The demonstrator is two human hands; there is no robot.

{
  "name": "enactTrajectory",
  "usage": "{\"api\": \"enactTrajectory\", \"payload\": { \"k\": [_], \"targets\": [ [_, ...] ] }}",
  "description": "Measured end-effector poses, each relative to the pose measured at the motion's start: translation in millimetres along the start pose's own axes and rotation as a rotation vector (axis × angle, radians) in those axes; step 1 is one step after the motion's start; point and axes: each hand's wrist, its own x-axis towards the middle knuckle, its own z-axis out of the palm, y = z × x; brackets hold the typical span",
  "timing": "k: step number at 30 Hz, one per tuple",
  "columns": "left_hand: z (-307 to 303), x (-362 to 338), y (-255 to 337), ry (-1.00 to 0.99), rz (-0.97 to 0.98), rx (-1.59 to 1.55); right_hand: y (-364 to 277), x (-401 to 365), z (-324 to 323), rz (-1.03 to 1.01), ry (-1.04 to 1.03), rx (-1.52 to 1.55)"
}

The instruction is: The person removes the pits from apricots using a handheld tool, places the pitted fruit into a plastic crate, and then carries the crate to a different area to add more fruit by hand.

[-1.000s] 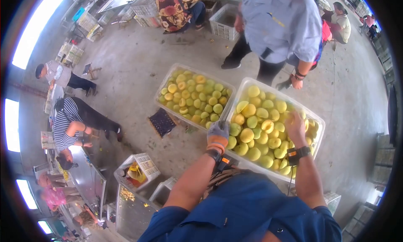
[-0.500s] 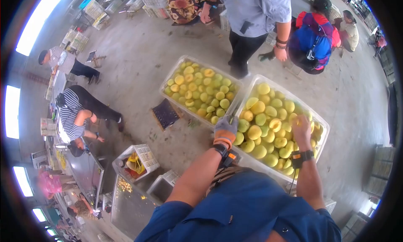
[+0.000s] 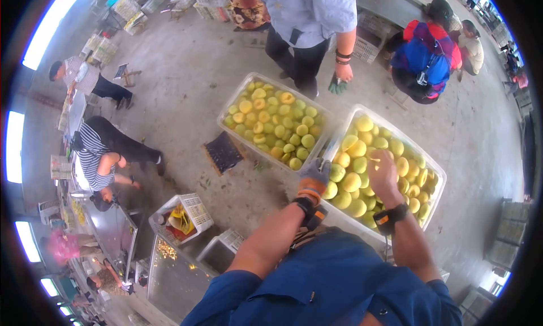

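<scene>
My left hand (image 3: 314, 174), in a grey and orange glove, is at the left corner of the nearer white crate (image 3: 370, 106). Its fingers bend near the crate's rim, and their hold is too blurred to make out. My bare right hand (image 3: 383, 172) is over the middle of that crate, fingers bent together above the yellow-green fruit (image 3: 352, 182). A bit of yellow shows at its fingertips, too small to name. A second white crate (image 3: 251, 76) of similar fruit stands just beyond, to the left.
A person in a grey shirt (image 3: 308, 14) stands behind the crates. A small dark-topped stool (image 3: 224, 153) is left of them. A white basket (image 3: 198, 213) and a metal table (image 3: 176, 281) are at lower left. Other people are farther off.
My right hand has moved left over the fruit, from the crate's right part to its middle. The person in grey has shifted left. My left hand has stayed by the crate's corner.
</scene>
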Motion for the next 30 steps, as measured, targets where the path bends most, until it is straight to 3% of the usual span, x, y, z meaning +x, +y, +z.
{"api": "enactTrajectory", "payload": {
  "k": [5, 8, 12, 14, 18, 23, 25, 30],
  "targets": [
    [-8.4, 6.8, -31.0, -0.034, -0.106, -0.24, -36.7, 52.3, 59.0, -0.275, -0.081, 0.026],
    [-29.8, 28.0, -72.5, 0.074, -0.085, -0.374, -39.9, 96.8, 93.6, -0.339, -0.151, -0.129],
    [-103.2, 85.8, -114.9, 0.212, -0.208, -0.063, -15.3, 129.4, 132.6, -0.335, -0.245, -0.331],
    [-126.6, 127.6, -168.7, 0.26, -0.129, 0.118, -5.4, 132.8, 142.8, -0.37, -0.26, -0.389],
    [-181.3, 220.5, -186.9, 0.171, -0.159, 0.382, -18.4, 138.0, 150.3, -0.333, -0.307, -0.462],
    [-162.7, 340.1, -247.3, 0.056, -0.134, 0.513, -30.1, 145.3, 157.5, -0.251, -0.378, -0.559],
    [-163.0, 368.5, -225.0, -0.085, -0.196, 0.571, -31.7, 147.8, 160.1, -0.235, -0.371, -0.565],
    [-133.5, 402.5, -249.8, -0.097, -0.281, 0.756, -31.4, 153.0, 163.5, -0.275, -0.371, -0.588]
  ]
}}
